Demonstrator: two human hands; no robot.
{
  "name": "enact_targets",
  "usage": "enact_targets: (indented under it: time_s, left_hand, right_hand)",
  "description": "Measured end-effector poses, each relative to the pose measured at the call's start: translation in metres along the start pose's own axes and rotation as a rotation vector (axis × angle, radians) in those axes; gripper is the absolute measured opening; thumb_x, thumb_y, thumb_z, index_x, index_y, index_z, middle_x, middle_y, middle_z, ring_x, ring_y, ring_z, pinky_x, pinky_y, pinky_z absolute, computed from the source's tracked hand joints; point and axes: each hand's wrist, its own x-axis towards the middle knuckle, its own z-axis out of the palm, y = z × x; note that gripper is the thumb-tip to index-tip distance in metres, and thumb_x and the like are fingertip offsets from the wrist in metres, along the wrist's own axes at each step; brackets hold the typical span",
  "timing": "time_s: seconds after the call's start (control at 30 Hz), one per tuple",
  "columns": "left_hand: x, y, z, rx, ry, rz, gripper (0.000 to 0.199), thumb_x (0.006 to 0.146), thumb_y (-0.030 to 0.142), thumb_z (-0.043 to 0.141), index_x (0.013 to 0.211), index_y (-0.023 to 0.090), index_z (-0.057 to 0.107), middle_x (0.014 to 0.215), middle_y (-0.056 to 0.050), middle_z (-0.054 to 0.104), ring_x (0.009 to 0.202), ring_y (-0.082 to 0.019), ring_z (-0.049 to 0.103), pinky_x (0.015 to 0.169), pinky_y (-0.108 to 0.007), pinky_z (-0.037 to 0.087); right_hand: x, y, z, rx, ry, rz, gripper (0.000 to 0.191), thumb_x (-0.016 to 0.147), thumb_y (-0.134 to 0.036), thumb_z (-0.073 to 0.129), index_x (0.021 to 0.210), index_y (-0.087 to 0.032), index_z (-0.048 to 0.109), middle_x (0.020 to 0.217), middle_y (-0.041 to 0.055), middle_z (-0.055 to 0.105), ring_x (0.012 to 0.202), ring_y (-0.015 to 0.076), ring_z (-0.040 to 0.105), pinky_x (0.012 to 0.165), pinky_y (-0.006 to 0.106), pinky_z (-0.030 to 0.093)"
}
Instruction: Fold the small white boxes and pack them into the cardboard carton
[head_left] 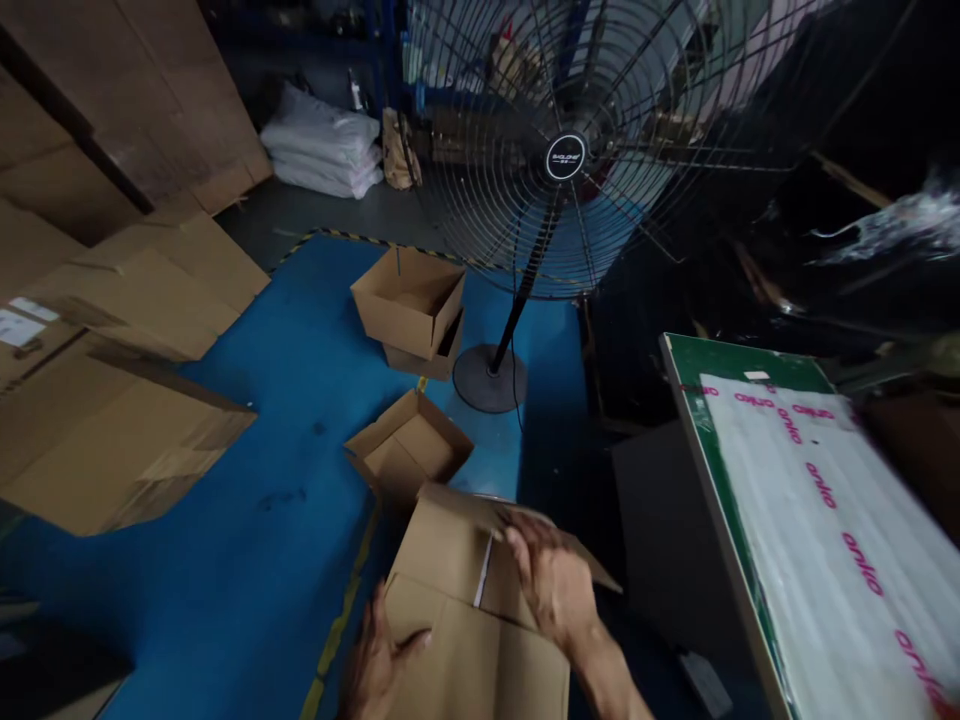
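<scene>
Resting left hand [375, 652] against cardboard box [457, 660]; touching its raised flap [446, 540] with right hand [553, 572]. Noted beyond: open cartons [394, 322] on blue floor [262, 430], pedestal fan [565, 158].

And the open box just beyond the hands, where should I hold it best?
Probably pinch the open box by its far-left rim, coming from above and the left: the top is open and that thin edge is exposed, while the nearer box hides part of its near side.

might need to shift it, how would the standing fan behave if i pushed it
The fan would probably tip if pushed high, its wide cage topping a slim pole. Its flat round base may steady gentle nudges.
</scene>
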Motion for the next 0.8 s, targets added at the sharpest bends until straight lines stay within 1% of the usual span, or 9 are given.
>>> enact_targets:
  time_s: [0.1, 0.17, 0.27, 0.33, 0.4, 0.47, 0.53, 0.67, 0.8]
  left_hand:
    - [-0.002, -0.007, 0.005, 0.039, -0.021, 0.051, 0.097, 0.081, 0.069, 0.065, 0.152, 0.007, 0.043, 0.141, -0.027, 0.066, 0.130, -0.042, 0.066, 0.102, -0.053, 0.061]
    - [-0.003, -0.004, 0.001, 0.109, 0.009, 0.078, 0.100, 0.085, 0.068, 0.065, 0.157, 0.006, 0.035, 0.142, -0.028, 0.065, 0.128, -0.042, 0.067, 0.101, -0.053, 0.060]
    - [-0.001, 0.018, -0.013, 0.242, 0.149, 0.263, 0.106, 0.091, 0.067, 0.063, 0.166, 0.007, 0.017, 0.154, -0.029, 0.055, 0.139, -0.042, 0.059, 0.110, -0.055, 0.054]
    - [0.005, 0.043, -0.025, 0.340, 0.198, 0.511, 0.097, 0.097, 0.059, 0.061, 0.168, 0.012, 0.016, 0.165, -0.023, 0.045, 0.151, -0.040, 0.047, 0.121, -0.057, 0.043]
    - [0.012, 0.066, -0.032, 0.442, 0.162, 0.758, 0.082, 0.099, 0.046, 0.061, 0.167, 0.018, 0.026, 0.171, -0.015, 0.040, 0.157, -0.037, 0.036, 0.127, -0.057, 0.031]
    - [0.019, 0.080, -0.032, 0.515, 0.121, 0.901, 0.075, 0.095, 0.037, 0.063, 0.164, 0.022, 0.037, 0.171, -0.012, 0.040, 0.158, -0.036, 0.034, 0.127, -0.059, 0.028]
    - [0.023, 0.084, -0.028, 0.550, 0.119, 0.929, 0.075, 0.090, 0.035, 0.069, 0.160, 0.023, 0.043, 0.169, -0.013, 0.042, 0.157, -0.037, 0.035, 0.125, -0.063, 0.028]
    - [0.025, 0.078, -0.021, 0.582, 0.117, 0.920, 0.080, 0.084, 0.039, 0.080, 0.156, 0.023, 0.049, 0.168, -0.015, 0.044, 0.154, -0.039, 0.038, 0.122, -0.064, 0.034]
    - [0.028, 0.077, -0.020, 0.543, 0.143, 0.954, 0.079, 0.078, 0.048, 0.089, 0.146, 0.023, 0.059, 0.161, -0.017, 0.052, 0.147, -0.040, 0.046, 0.116, -0.064, 0.043]
  right_hand:
    - [-0.048, -0.006, 0.079, -0.003, -0.231, 0.036, 0.055, 0.108, -0.049, 0.031, 0.152, -0.026, 0.054, 0.167, 0.0073, 0.041, 0.156, 0.0346, 0.041, 0.123, 0.061, 0.049]
    - [-0.073, -0.004, 0.127, 0.010, -0.279, 0.048, 0.056, 0.107, -0.052, 0.035, 0.158, -0.032, 0.042, 0.172, 0.0017, 0.023, 0.162, 0.0367, 0.025, 0.129, 0.070, 0.035]
    - [-0.088, 0.003, 0.155, 0.042, -0.265, 0.030, 0.055, 0.107, -0.045, 0.033, 0.161, -0.037, 0.032, 0.173, -0.0024, 0.015, 0.164, 0.0345, 0.017, 0.133, 0.071, 0.026]
    - [-0.088, 0.006, 0.148, 0.048, -0.285, 0.025, 0.055, 0.105, -0.034, 0.036, 0.160, -0.036, 0.036, 0.173, -0.0012, 0.019, 0.163, 0.0350, 0.021, 0.132, 0.071, 0.029]
    - [-0.081, 0.007, 0.129, 0.049, -0.297, 0.018, 0.055, 0.102, -0.026, 0.040, 0.156, -0.033, 0.047, 0.172, 0.0020, 0.029, 0.161, 0.0370, 0.030, 0.129, 0.071, 0.036]
    - [-0.064, 0.007, 0.106, 0.064, -0.250, 0.007, 0.053, 0.102, -0.025, 0.040, 0.152, -0.029, 0.055, 0.167, 0.0066, 0.045, 0.155, 0.0366, 0.045, 0.125, 0.067, 0.044]
    - [-0.033, 0.009, 0.086, 0.085, -0.142, -0.004, 0.051, 0.105, -0.029, 0.037, 0.152, -0.024, 0.054, 0.162, 0.0105, 0.054, 0.149, 0.0347, 0.052, 0.123, 0.064, 0.047]
    - [0.043, 0.017, 0.066, 0.119, -0.032, 0.029, 0.056, 0.107, -0.043, 0.037, 0.154, -0.014, 0.049, 0.163, 0.0179, 0.052, 0.154, 0.0375, 0.044, 0.125, 0.066, 0.039]
    - [0.071, 0.023, 0.077, 0.137, -0.049, 0.066, 0.054, 0.107, -0.045, 0.032, 0.125, -0.011, 0.070, 0.117, 0.0218, 0.079, 0.116, 0.0345, 0.072, 0.106, 0.055, 0.054]
